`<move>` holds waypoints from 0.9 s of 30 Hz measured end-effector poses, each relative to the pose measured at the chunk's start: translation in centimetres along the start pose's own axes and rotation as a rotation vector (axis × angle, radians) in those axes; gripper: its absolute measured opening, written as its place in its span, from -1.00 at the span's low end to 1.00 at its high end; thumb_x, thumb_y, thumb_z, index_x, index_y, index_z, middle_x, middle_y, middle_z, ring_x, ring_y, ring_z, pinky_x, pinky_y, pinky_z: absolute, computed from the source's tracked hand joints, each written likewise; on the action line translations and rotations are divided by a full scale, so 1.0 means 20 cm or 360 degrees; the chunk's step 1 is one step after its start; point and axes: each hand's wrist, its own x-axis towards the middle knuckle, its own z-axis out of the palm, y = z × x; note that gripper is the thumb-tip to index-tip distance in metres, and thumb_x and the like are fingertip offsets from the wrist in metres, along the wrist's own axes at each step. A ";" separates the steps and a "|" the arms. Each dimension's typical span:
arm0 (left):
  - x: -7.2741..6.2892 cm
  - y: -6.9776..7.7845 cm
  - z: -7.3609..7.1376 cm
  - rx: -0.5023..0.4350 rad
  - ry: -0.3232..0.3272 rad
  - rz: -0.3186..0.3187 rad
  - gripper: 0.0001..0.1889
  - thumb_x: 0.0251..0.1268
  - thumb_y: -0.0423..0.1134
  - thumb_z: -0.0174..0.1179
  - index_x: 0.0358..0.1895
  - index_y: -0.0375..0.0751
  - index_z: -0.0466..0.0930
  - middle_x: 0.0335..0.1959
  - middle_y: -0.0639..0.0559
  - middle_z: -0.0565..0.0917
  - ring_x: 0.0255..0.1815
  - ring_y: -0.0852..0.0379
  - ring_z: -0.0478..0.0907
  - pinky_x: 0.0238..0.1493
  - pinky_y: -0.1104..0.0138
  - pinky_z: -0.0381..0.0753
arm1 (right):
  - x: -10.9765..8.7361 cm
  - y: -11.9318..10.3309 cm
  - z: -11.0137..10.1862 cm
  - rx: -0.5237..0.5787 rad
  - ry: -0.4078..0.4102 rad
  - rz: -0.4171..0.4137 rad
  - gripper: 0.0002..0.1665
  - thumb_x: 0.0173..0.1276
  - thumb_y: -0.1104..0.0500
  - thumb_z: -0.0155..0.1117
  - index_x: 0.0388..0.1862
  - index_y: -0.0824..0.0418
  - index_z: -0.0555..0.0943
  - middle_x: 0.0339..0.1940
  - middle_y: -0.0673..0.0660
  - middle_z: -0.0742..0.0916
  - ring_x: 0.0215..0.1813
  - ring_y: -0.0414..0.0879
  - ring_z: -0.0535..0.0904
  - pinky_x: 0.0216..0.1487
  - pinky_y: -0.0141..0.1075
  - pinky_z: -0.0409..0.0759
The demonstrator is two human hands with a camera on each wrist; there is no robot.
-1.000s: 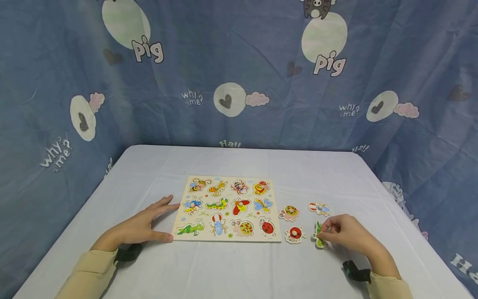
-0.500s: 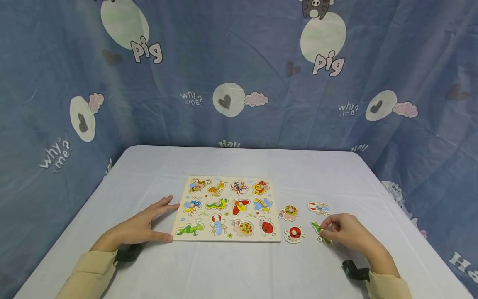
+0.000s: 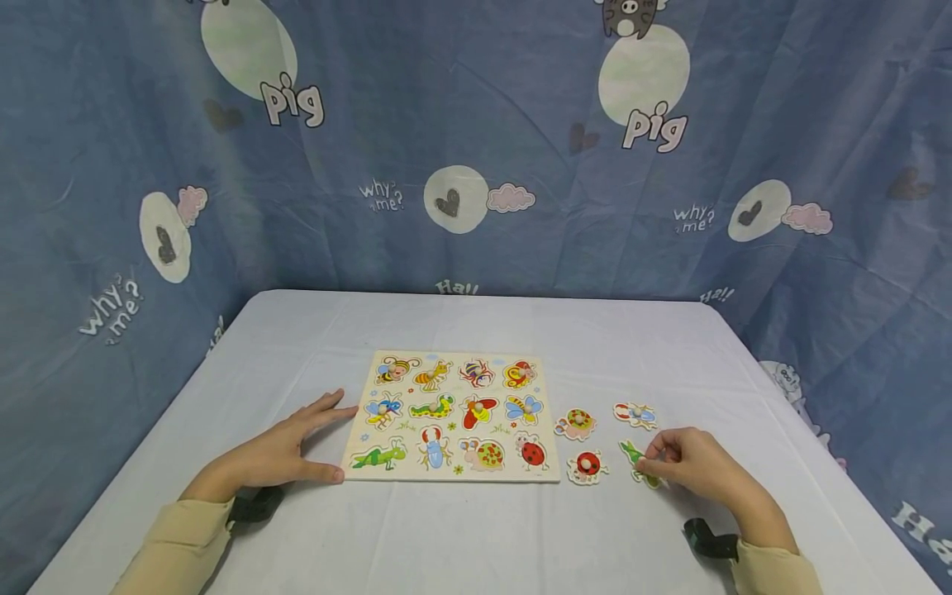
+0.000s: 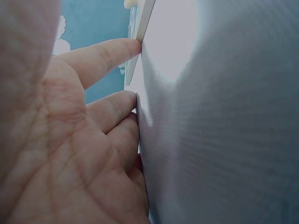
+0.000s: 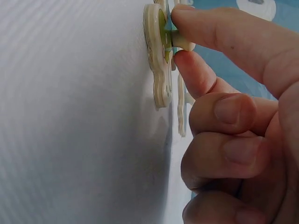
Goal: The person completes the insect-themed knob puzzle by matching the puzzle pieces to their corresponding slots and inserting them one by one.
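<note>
My right hand pinches the wooden knob of a green grasshopper puzzle piece between thumb and forefinger. The other fingers curl into the palm, and the hand covers part of the piece. In the right wrist view that grasshopper piece is seen edge-on, close to the white cloth. On the other side, my left hand lies spread with fairly straight fingers at the left edge of a wooden insect puzzle board. One fingertip touches the board's edge in the left wrist view.
Between board and right hand lie a snail piece and a ladybug piece. A blue beetle piece lies just beyond the right hand. All sit on a table with a white cloth, in front of a blue printed curtain.
The grasshopper piece has turned in my right hand's pinch, its far end swinging left and its near end right. My left hand and the board stay in place.
</note>
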 end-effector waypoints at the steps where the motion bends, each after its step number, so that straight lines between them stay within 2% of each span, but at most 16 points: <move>1: 0.00 0.00 0.00 -0.0001 0.0000 0.0000 0.04 0.05 0.15 0.66 0.63 -0.05 0.39 0.76 -0.42 0.03 0.71 -0.64 -0.06 0.44 -0.64 0.09 | 0.00 0.00 0.00 -0.0001 0.0000 -0.0001 -0.74 0.33 0.02 0.60 -0.35 0.13 0.71 -0.65 -0.11 0.46 -0.59 -0.31 0.28 -0.51 -0.40 0.25; 11: 0.00 0.01 0.00 0.0003 0.0003 0.0004 0.05 0.04 0.15 0.66 0.62 -0.07 0.40 0.75 -0.43 0.04 0.70 -0.65 -0.05 0.45 -0.63 0.11 | 0.01 -0.01 0.00 -0.0034 0.0053 0.0005 -0.77 0.33 0.03 0.59 -0.32 0.12 0.71 -0.64 -0.10 0.48 -0.60 -0.30 0.30 -0.53 -0.41 0.27; 18: 0.00 0.02 0.00 0.0011 0.0008 -0.0001 0.05 0.03 0.17 0.66 0.62 -0.06 0.40 0.75 -0.44 0.04 0.70 -0.64 -0.04 0.45 -0.63 0.11 | 0.02 -0.01 0.00 -0.0035 0.0105 -0.0040 -0.83 0.36 0.11 0.54 -0.28 0.14 0.70 -0.61 -0.09 0.47 -0.59 -0.32 0.27 -0.53 -0.41 0.28; 27: 0.00 0.02 0.00 -0.0006 -0.0004 -0.0018 0.05 0.04 0.15 0.66 0.63 -0.04 0.39 0.76 -0.43 0.02 0.71 -0.64 -0.06 0.45 -0.64 0.09 | 0.02 -0.01 0.01 -0.0005 0.0069 0.0004 -0.84 0.38 0.13 0.52 -0.24 0.17 0.71 -0.59 -0.07 0.48 -0.57 -0.31 0.29 -0.51 -0.40 0.31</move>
